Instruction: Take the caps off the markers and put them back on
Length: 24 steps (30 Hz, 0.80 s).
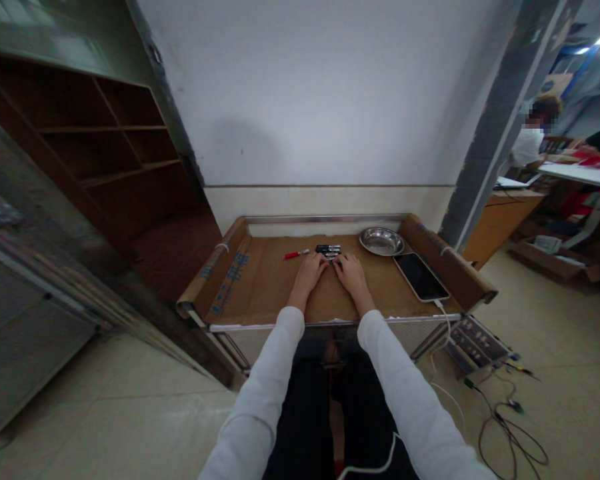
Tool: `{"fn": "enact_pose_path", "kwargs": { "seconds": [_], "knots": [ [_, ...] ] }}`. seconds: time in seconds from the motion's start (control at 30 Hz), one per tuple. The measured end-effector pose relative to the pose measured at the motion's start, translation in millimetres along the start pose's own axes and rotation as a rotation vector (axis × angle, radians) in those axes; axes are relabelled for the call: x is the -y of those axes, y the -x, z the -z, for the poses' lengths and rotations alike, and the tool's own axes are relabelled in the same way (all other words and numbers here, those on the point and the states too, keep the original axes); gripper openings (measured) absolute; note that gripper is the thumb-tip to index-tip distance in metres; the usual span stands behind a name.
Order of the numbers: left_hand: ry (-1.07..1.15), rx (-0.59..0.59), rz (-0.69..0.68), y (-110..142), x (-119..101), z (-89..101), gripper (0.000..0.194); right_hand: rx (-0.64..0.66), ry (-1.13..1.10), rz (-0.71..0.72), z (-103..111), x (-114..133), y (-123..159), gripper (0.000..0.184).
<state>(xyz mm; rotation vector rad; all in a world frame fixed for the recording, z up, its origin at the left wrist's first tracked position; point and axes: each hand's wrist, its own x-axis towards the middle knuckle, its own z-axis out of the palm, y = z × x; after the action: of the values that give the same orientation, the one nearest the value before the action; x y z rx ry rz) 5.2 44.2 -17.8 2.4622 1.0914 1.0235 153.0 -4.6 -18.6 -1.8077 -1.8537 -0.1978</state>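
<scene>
Several black pens [328,249] with shiny silver parts lie side by side near the middle of the cardboard-covered table [270,287]. At their near side, my left hand [311,268] has its fingers closed at the left end of the closest black pen. My right hand [351,270] is closed at the right end of the same pen, its fingertips a small gap from the left ones. The fingers partly cover this pen. Left of the group, a red pen [295,254] with a whitish end lies apart, touched by neither hand.
A round steel bowl [381,241] stands at the back right. In front of it lies a phone [421,277] with a white cable. Rolled cardboard edges [440,257] rise along both sides. An electrical box [477,347] and cords are on the floor; people sit far right.
</scene>
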Motion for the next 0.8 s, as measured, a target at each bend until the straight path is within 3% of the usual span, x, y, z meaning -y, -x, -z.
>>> {"fn": "enact_pose_path", "kwargs": {
  "seconds": [0.23, 0.8],
  "knots": [
    [0.025, 0.015, 0.01, 0.0, -4.6, 3.7, 0.005, 0.021, -0.136, 0.089, 0.7, -0.3, -0.2, 0.018],
    [0.066, -0.014, 0.01, -0.5, -3.2, 1.3, 0.012, -0.04, -0.321, 0.08, 7.4, 2.6, 1.6, 0.021]
  ]
}}
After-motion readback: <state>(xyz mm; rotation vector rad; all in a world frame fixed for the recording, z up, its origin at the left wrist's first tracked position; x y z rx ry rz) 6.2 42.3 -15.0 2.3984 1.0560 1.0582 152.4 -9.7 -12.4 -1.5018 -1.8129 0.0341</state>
